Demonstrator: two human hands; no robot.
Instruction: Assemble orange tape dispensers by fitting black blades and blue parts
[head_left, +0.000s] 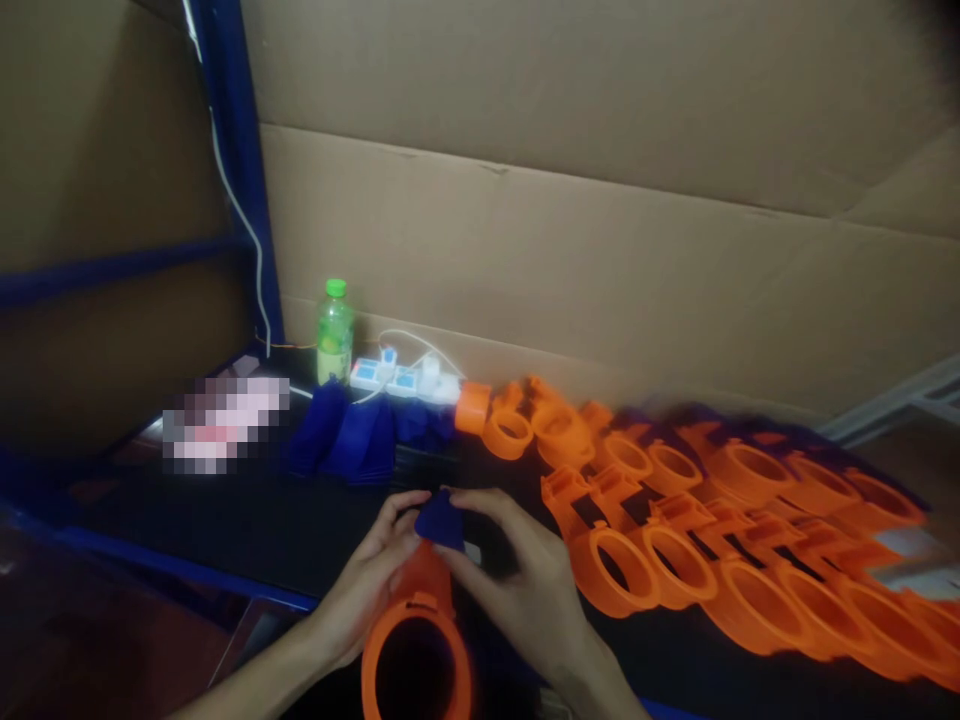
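Close in front of me is an orange plastic part with a round ring (369,665) at its near end. My left hand (375,575) is closed around the part's narrower far end, thumb and fingers curled on its left side. A small dark blue piece (441,520) sits at that far end. My right hand (525,575) pinches the blue piece from the right between thumb and fingers. Whether the blue piece is fastened to the orange part cannot be made out. A small pale spot shows just by the right thumb.
Several similar orange ringed parts (615,575) lie in rows on the right of the black table (225,540). Stacks of blue pieces (356,445) lie behind my hands. A green-capped bottle (335,335) and a power strip (386,375) stand before the cardboard wall (600,260).
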